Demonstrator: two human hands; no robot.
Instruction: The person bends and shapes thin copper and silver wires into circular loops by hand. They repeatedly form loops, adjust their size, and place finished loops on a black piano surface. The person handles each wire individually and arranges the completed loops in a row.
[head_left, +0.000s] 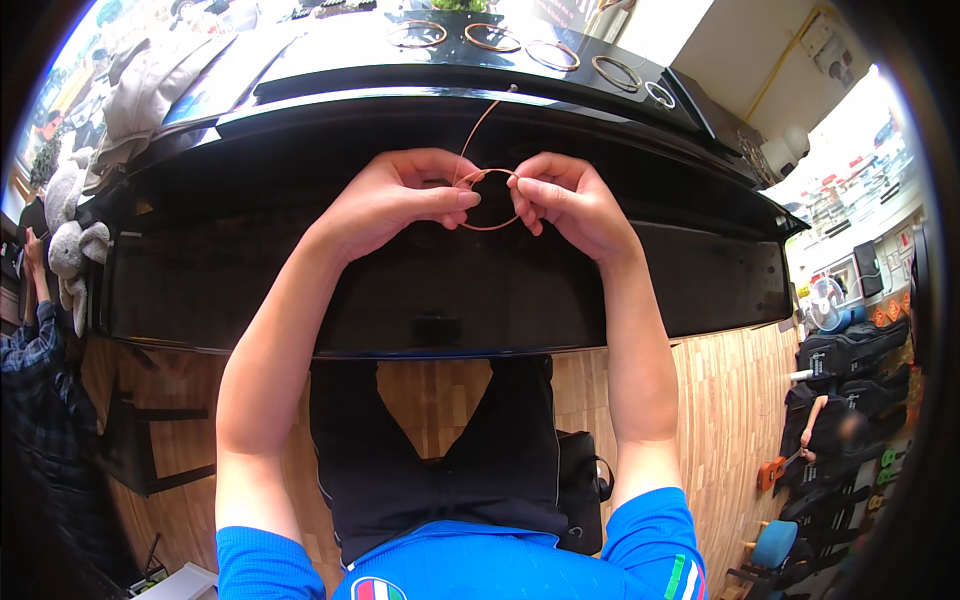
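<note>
A thin copper-coloured wire (488, 228), which looks like a guitar string, forms a small ring between my hands. My left hand (405, 195) pinches the ring's left side between thumb and fingers. On the other side, my right hand (575, 200) pinches it with thumb and forefinger, its other fingers curled. A loose length of the wire rises from my left fingers toward the piano's upper edge. Both hands are above the closed black lid of a piano (470, 290). Several similar copper-coloured coils (492, 38) lie in a row on the piano top.
A pale, smaller coil (659, 95) lies at the row's right end. Grey cloth (160, 90) and a grey plush toy (68, 245) are at the left. A person in a checked shirt (35, 350) is at far left; another holds an orange ukulele (770, 473) at right.
</note>
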